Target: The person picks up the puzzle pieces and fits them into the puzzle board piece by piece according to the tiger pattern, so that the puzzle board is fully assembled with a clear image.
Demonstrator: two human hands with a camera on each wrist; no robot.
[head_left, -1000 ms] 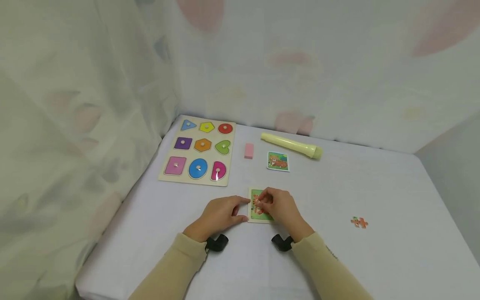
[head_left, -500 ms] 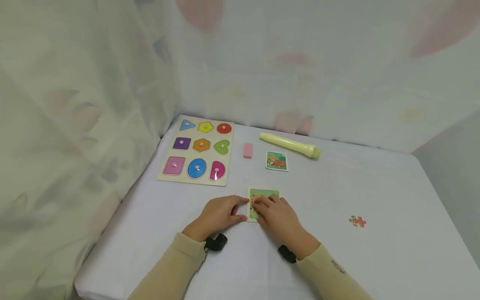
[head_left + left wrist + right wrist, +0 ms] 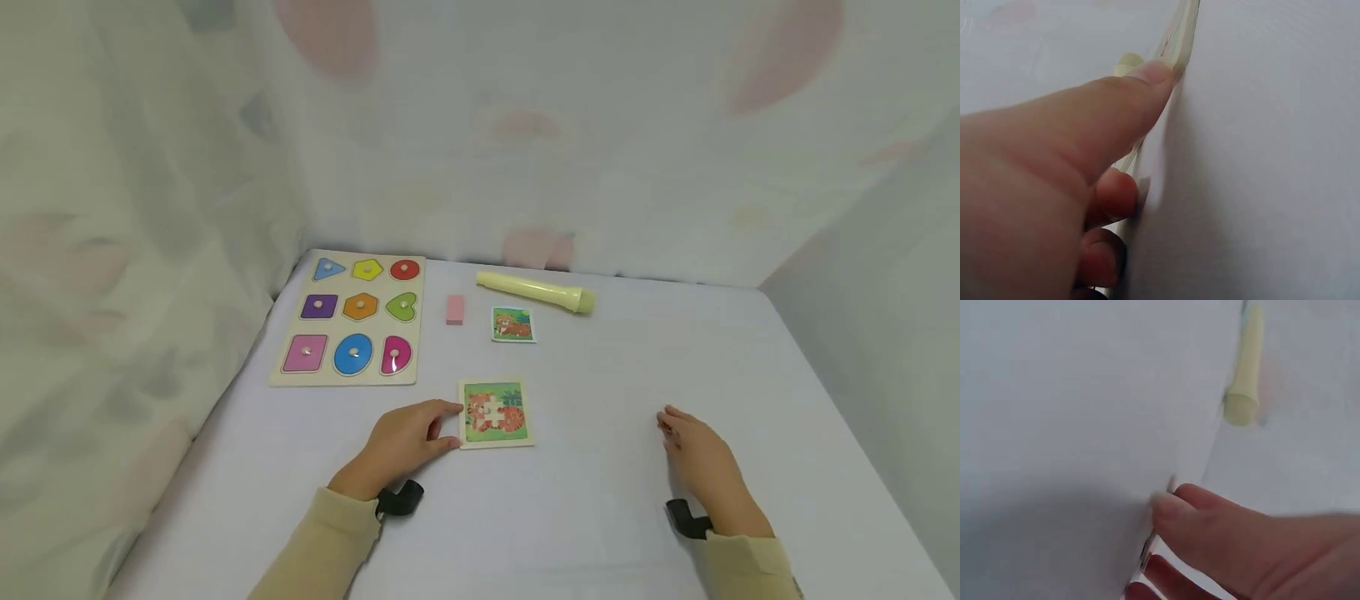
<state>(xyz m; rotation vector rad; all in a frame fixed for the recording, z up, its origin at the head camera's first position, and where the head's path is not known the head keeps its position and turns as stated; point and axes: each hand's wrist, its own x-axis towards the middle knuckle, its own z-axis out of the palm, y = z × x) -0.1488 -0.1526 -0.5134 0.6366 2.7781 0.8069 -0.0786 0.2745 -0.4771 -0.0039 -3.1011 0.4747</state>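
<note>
A square jigsaw puzzle (image 3: 512, 421) with a tiger picture lies flat in a pale tray; a jigsaw-shaped patch of bare pale board shows near its middle. My left hand (image 3: 405, 433) rests at its left edge, forefinger and thumb spread apart against the side. In the left wrist view, the thumb tip touches the tray's corner (image 3: 1180, 53). Off to the right, my right hand (image 3: 701, 462) pinches a small puzzle piece (image 3: 664, 427) between thumb and fingers, low over the white cloth. Most of the piece (image 3: 1146, 551) is hidden by the fingers in the right wrist view.
Behind the puzzle lie a small tiger picture card (image 3: 513, 325), a pink block (image 3: 455, 309) and a pale yellow microphone-shaped stick (image 3: 534, 291). A shape board (image 3: 409, 379) with knobbed pieces lies at the back left. Cloth walls rise behind and to the left.
My right hand has left the puzzle, moved right and picked up the piece that lay there. The left hand stays at the puzzle's edge. The head view has turned somewhat right.
</note>
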